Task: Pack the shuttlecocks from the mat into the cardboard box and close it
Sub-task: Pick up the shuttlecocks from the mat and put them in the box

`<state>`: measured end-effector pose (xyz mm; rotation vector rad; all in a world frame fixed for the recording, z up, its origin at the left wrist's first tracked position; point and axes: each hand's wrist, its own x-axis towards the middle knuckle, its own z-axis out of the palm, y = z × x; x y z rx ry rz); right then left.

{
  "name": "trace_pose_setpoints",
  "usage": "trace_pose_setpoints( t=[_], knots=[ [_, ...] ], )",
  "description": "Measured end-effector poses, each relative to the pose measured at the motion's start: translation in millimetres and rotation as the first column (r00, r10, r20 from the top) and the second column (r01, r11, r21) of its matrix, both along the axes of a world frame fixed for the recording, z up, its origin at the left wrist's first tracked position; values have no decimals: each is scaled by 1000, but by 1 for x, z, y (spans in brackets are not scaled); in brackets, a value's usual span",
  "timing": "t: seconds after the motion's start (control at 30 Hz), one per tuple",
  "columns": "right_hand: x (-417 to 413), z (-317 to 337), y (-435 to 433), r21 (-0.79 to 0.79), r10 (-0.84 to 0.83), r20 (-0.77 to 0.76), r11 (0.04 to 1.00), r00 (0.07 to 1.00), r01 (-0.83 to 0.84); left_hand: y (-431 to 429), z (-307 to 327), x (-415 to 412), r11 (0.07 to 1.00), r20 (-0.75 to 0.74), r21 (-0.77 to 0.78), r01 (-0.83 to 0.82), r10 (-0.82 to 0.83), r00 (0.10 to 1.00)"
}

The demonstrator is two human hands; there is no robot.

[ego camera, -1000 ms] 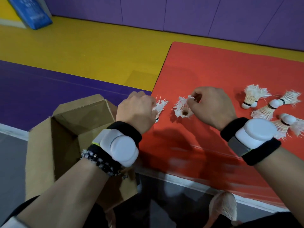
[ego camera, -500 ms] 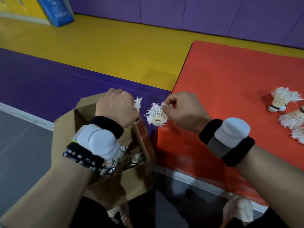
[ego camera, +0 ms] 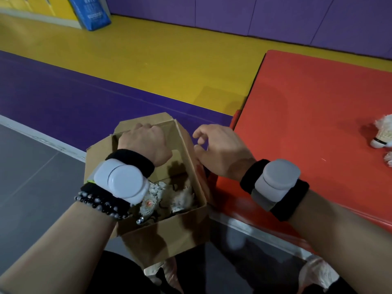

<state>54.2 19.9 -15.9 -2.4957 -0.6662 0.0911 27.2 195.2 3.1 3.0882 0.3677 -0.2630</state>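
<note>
Left hand (ego camera: 146, 143) over the cardboard box (ego camera: 169, 234), fingers hidden, grip unclear; right hand (ego camera: 220, 149) loose, empty beside it. Shuttlecocks (ego camera: 152, 198) pile inside, more on the red mat (ego camera: 307, 102): drop low, feathers unsquashed.

Right hand (ego camera: 222, 151) now empty; left hand (ego camera: 146, 143) moved over the box (ego camera: 186, 228).

The floor (ego camera: 148, 60) runs in bands: yellow at the back, purple, then grey up close. A red mat (ego camera: 307, 113) lies on it at right, with a shuttlecock (ego camera: 381, 136) on it by the right edge. The box (ego camera: 169, 236) sits on the grey, just beside the mat's corner. A blue board (ego camera: 91, 11) stands far back on the yellow.
</note>
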Motion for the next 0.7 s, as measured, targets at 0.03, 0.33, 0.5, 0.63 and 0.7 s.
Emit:
trace_pose_setpoints(
  t=[0.03, 0.33, 0.5, 0.63, 0.7],
  knots=[
    [0, 0, -3, -9, 0, 6, 1000, 1000, 0, -3, 0, 0, 1000, 7, 2, 19, -19, 1000],
    [6, 5, -44, -124, -56, -28, 991, 998, 52, -50, 4, 8, 988, 46, -78, 132, -129, 991],
    [8, 11, -85, -220, -159, -8, 963, 987, 154, -83, 1, 14, 960, 64, -150, 236, -229, 971],
    [6, 17, -123, -338, -287, 10, 900, 958, 274, -115, -2, 16, 934, 95, -162, 318, -306, 947],
    [4, 18, -139, -383, -330, 20, 870, 944, 312, -127, -6, 16, 907, 130, -208, 367, -346, 929]
  ],
)
